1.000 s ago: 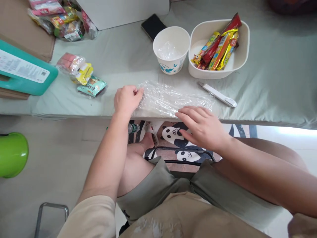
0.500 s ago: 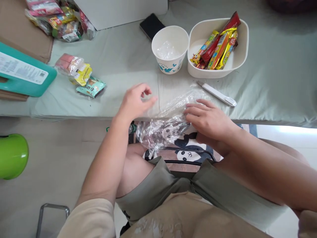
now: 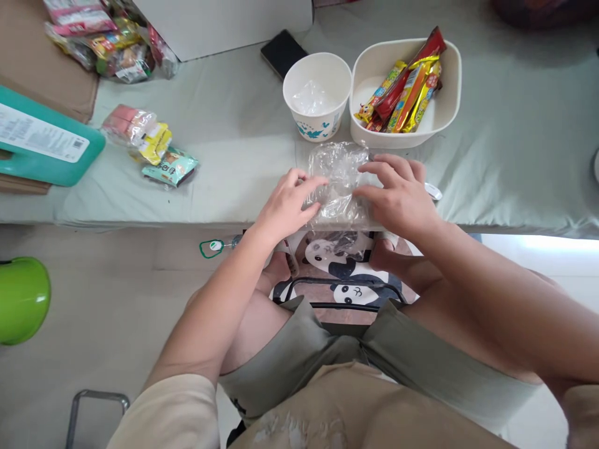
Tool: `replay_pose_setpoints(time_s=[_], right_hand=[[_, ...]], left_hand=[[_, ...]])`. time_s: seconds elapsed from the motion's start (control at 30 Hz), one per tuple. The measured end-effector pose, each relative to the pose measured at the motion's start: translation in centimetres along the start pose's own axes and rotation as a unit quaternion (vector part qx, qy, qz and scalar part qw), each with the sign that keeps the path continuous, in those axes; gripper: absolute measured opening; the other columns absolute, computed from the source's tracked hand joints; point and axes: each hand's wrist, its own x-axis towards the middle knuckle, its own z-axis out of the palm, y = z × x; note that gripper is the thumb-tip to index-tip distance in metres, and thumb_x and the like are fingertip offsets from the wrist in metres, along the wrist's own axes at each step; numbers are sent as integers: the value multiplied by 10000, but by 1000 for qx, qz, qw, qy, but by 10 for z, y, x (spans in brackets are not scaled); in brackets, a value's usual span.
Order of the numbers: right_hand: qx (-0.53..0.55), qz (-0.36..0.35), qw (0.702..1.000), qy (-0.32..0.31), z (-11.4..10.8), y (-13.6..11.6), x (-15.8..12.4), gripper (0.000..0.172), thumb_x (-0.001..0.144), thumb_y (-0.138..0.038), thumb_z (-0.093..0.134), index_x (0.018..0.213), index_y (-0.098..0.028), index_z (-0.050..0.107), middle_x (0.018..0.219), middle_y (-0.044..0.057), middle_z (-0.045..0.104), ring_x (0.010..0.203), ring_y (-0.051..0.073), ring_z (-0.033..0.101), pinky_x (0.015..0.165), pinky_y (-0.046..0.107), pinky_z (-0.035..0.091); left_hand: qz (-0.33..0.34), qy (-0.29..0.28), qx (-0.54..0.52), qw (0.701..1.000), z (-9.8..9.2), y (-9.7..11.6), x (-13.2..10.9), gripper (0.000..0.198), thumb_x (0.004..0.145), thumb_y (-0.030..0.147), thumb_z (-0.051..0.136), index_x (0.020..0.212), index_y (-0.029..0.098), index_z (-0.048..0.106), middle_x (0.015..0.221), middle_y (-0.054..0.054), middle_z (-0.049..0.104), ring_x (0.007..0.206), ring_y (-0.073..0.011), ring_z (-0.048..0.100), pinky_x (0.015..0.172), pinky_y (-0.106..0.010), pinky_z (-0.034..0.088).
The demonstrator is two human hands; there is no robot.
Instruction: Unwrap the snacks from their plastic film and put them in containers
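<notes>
Now clear plastic film [image 3: 339, 187] has turned up-down mid-frame, both sides reachable; left hand [image 3: 289, 202], right hand [image 3: 405, 194] at edges, can't tell grip.

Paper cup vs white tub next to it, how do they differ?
Shape: the paper cup has a round mouth; the white tub is a rounded rectangle and wider.
Print: the cup carries a blue-green leaf print; the tub's visible wall is plain.
Contents: the cup holds crumpled clear plastic, the tub colorful wrapped sticks.
Shared: both whitish, open-topped, upright on the pale green cloth.
</notes>
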Motion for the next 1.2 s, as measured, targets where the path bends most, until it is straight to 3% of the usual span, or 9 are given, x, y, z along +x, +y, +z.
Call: replay_pose_setpoints(time_s=[0.13, 0.33, 0.5, 0.63, 0.8, 0.9, 0.97, 1.1, 1.2], right_hand=[[3, 11, 1000, -27, -16, -8, -3, 508, 887, -25, 483, 1261, -309, 676, 1447, 90, 599, 1385, 338, 471, 1061, 533, 355], [60, -104, 985, -128, -27, -12, -11, 598, 856, -12, 544, 1329, -370, 623, 1533, 50, 564, 1460, 324, 457, 1131, 542, 389], [62, -146, 979, -127, -13, -19, -14, 343, 972, -87, 541, 1173, -317, 697, 1561, 50, 562, 1523, 304, 424, 1222, 576, 313], [179, -143, 970, -86, -13, -26, -9, 155, 1025, -204, 529, 963, -264, 658, 1278, 32, 750, 1375, 247, 600, 1181, 500, 375], [361, -30, 932, -26, -26, -29, -3, 46, 979, -216, 543, 948, -244, 562, 997, 45, 766, 974, 192, 730, 943, 400, 529], [400, 72, 913, 21, -30, -29, -3, 86, 956, -305, 560, 897, -247, 535, 1094, 93, 734, 1035, 231, 696, 920, 430, 536], [415, 131, 899, 49, -29, -29, -3, 144, 943, -362, 567, 870, -251, 512, 1144, 106, 714, 1097, 259, 675, 963, 471, 525], [477, 210, 849, 94, -23, -25, -1, 202, 934, -423, 577, 861, -264, 476, 1066, 82, 706, 1022, 247, 674, 921, 453, 542], [498, 238, 828, 101, -21, -26, 2, 252, 948, -481, 586, 860, -269, 482, 1028, 64, 704, 959, 230, 681, 886, 433, 556]], left_hand=[[-9, 17, 71, 997, 3, -8, 3, 260, 973, 225, 616, 1198, 255, 745, 1305, -128, 542, 1199, -309, 562, 1059, -515, 502], [-42, 83, 71, 993, 2, -25, 6, 252, 961, 261, 644, 1181, 310, 757, 1285, -114, 558, 1199, -324, 567, 1068, -542, 489], [-49, 81, 54, 994, 2, -29, 7, 241, 969, 285, 635, 1176, 295, 758, 1299, -116, 562, 1216, -311, 559, 1103, -528, 475], [-56, 81, 23, 995, -8, -27, 7, 235, 953, 275, 631, 1144, 266, 767, 1316, -114, 552, 1196, -289, 557, 1112, -512, 478], [-38, 118, -40, 991, -31, -15, -4, 259, 928, 181, 544, 1042, 260, 763, 1232, -89, 584, 1136, -243, 595, 1108, -466, 496], [11, 90, -58, 994, -41, -7, -15, 243, 919, 237, 544, 1008, 269, 767, 1218, -88, 595, 1155, -260, 600, 1110, -482, 497], [67, 37, -66, 995, -41, -2, -19, 289, 898, 393, 640, 1137, 278, 754, 1294, -99, 601, 1239, -299, 578, 1148, -515, 472], [145, -15, -17, 989, -18, 14, -22, 1056, 596, 715, 885, 1491, 266, 551, 1589, -163, 476, 1483, -436, 411, 1271, -620, 311], [120, 34, 47, 991, 8, 29, -20, 1027, 698, 553, 906, 1564, 248, 447, 1663, -181, 421, 1577, -450, 316, 1304, -652, 204]])
